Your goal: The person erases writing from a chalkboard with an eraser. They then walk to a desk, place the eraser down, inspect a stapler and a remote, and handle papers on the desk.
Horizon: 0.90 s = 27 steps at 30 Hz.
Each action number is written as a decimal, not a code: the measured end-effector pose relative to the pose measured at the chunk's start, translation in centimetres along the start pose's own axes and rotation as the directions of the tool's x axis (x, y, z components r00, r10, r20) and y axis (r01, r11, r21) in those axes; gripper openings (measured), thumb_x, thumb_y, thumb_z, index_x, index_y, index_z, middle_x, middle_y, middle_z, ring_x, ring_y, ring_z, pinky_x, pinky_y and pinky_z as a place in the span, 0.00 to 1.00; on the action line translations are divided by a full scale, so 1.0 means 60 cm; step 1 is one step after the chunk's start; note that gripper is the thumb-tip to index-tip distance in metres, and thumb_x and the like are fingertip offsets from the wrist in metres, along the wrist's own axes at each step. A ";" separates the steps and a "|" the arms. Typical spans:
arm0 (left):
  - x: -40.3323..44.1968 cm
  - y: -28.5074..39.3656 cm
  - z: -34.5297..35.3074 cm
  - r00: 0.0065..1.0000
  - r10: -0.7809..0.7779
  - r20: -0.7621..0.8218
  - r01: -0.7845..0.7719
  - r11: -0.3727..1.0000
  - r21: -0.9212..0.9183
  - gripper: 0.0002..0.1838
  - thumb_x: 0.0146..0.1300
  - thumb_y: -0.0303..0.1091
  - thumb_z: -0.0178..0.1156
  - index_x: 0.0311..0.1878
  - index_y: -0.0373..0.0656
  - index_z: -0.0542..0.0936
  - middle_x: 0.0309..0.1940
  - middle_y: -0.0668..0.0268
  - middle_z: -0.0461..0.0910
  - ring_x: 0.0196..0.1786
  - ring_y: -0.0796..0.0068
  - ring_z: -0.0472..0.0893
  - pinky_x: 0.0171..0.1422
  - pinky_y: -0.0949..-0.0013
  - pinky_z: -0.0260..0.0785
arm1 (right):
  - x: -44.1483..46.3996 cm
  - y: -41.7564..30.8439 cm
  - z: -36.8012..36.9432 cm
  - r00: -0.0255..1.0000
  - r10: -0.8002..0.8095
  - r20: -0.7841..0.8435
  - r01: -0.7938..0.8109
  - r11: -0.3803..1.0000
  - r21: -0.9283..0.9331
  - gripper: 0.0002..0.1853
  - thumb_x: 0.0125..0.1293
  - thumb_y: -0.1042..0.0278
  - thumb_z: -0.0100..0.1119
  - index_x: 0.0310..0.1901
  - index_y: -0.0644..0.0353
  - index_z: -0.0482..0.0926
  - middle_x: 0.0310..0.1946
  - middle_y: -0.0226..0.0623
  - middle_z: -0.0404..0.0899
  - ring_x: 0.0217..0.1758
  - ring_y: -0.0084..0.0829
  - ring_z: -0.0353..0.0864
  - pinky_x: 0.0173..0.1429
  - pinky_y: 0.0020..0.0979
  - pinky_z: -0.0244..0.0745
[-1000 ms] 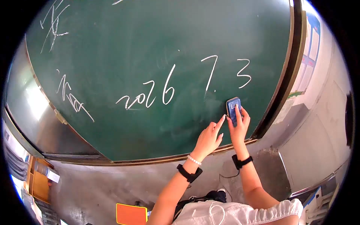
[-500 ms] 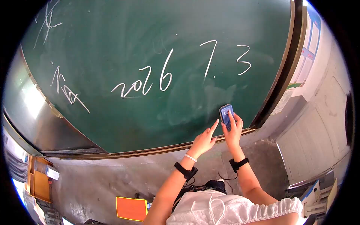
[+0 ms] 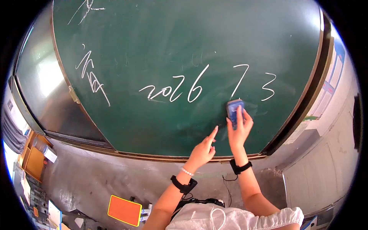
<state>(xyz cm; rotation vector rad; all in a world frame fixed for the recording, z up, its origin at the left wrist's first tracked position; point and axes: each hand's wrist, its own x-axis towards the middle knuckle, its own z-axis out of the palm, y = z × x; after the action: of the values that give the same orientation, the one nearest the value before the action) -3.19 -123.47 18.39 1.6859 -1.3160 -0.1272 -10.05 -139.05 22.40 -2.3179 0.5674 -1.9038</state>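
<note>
A blue eraser (image 3: pixel 233 108) lies against the green chalkboard (image 3: pixel 161 126), just under the chalk "7". My right hand (image 3: pixel 239 132) grips it, fingers over its face and thumb at its left side. To the left and a bit lower, my left hand (image 3: pixel 203 151) has its index finger stretched toward the board, the other fingers curled in; nothing shows in it. White chalk figures "2026" (image 3: pixel 174 90), "7" (image 3: pixel 238 80) and "3" (image 3: pixel 268 87) run across the board. More chalk strokes (image 3: pixel 93 78) are at the left.
The board's bottom ledge (image 3: pixel 145 156) runs beneath my forearms. An orange board with a yellow rim (image 3: pixel 125 210) is low at the left, near a wooden cabinet (image 3: pixel 33 161). A pale door (image 3: pixel 318 165) stands at the right. A thin cable hangs by my right wrist.
The view has shifted, so the writing appears farther right. My right hand has moved the eraser up to just below the "7". My left hand now sits farther from it, lower left.
</note>
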 end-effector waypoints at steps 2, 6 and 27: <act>-0.007 -0.003 -0.009 0.998 -0.055 -0.037 0.055 0.998 -0.016 0.46 0.56 0.20 0.55 0.78 0.57 0.49 0.47 0.58 0.79 0.36 0.70 0.82 0.47 0.67 0.75 | 0.011 -0.029 0.006 0.990 -0.120 0.070 0.121 0.993 -0.010 0.36 0.51 0.74 0.72 0.65 0.49 0.74 0.59 0.46 0.71 0.58 0.47 0.70 0.60 0.43 0.68; -0.009 0.015 -0.023 0.997 -0.055 -0.063 0.054 0.998 -0.017 0.45 0.56 0.18 0.53 0.77 0.53 0.52 0.53 0.57 0.76 0.45 0.66 0.80 0.56 0.64 0.72 | 0.044 -0.003 0.009 0.914 -0.380 0.144 0.385 0.923 -0.008 0.33 0.50 0.77 0.68 0.61 0.47 0.77 0.60 0.45 0.71 0.59 0.47 0.71 0.63 0.44 0.67; 0.205 0.160 -0.120 0.794 0.571 -0.210 -0.257 0.628 0.735 0.41 0.54 0.23 0.58 0.74 0.47 0.60 0.77 0.60 0.52 0.78 0.57 0.53 0.74 0.32 0.44 | 0.237 -0.013 -0.040 0.879 -0.477 -0.013 0.473 0.874 -0.116 0.28 0.54 0.74 0.59 0.59 0.40 0.79 0.63 0.33 0.73 0.61 0.40 0.74 0.65 0.47 0.68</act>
<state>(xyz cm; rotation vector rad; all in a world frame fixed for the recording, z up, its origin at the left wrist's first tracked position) -0.53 -128.48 34.61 1.7563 -1.4600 1.0947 -9.98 -142.71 36.36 -2.6892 0.0990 -2.1639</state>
